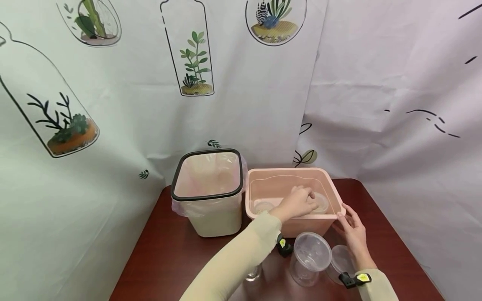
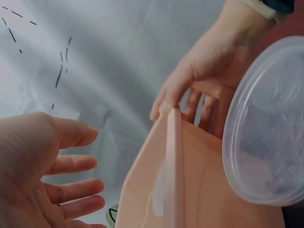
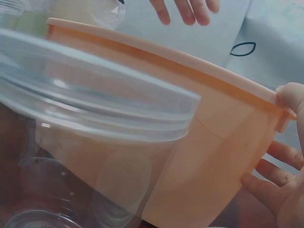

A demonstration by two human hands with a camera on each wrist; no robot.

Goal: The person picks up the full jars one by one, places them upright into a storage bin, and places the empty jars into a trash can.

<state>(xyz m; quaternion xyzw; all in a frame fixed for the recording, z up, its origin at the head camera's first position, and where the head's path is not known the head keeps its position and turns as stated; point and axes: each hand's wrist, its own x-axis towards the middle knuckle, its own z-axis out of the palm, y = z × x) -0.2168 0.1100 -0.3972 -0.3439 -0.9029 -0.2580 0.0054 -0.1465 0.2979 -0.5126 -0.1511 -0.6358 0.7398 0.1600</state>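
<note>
A pink plastic bin [image 1: 286, 172] stands at the back of the table, with round clear pieces [image 1: 321, 203] inside it. Above its interior hovers my left hand [image 1: 299, 202], fingers relaxed and slightly spread; the left wrist view shows nothing held by the left hand [image 2: 42, 175]. My right hand [image 1: 353, 234] grips the bin's front right corner. In the right wrist view, the thumb of the right hand [image 3: 285, 175] lies on the rim and its fingers are against the outer wall. A clear plastic container [image 1: 311, 253] stands upright just before the bin.
A white trash can [image 1: 214, 219] with a black rim and plastic liner stands left of the bin. Another round clear plastic piece [image 1: 342, 264] lies by the right wrist. Beside the left forearm is a small clear vessel [image 1: 254, 274], partly hidden. A printed cloth [image 1: 256, 125] hangs behind.
</note>
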